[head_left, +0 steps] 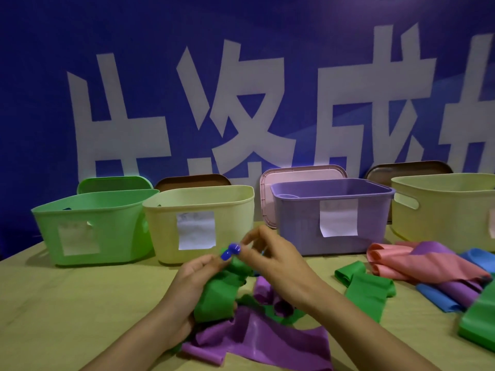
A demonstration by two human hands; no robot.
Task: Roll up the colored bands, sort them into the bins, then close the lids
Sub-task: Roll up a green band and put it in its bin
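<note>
Between fingertips: green band (pixel 214 295), gripped by left hand (pixel 187 287), right hand (pixel 270 261) pinching rolled end. Risk: springy roll uncoils if pinch slackens.

Both hands' fingers (pixel 211 262) on a green band (pixel 217 293) before four open bins (pixel 198 204).

Back row: four open plastic storage bins (pixel 198 207) stand side by side on the table (pixel 67 303).
Behind bins: flat plastic lids (pixel 302 174) lean upright.
Front: stretchy flat bands (pixel 369 289) lie before the bins, most at right.
</note>
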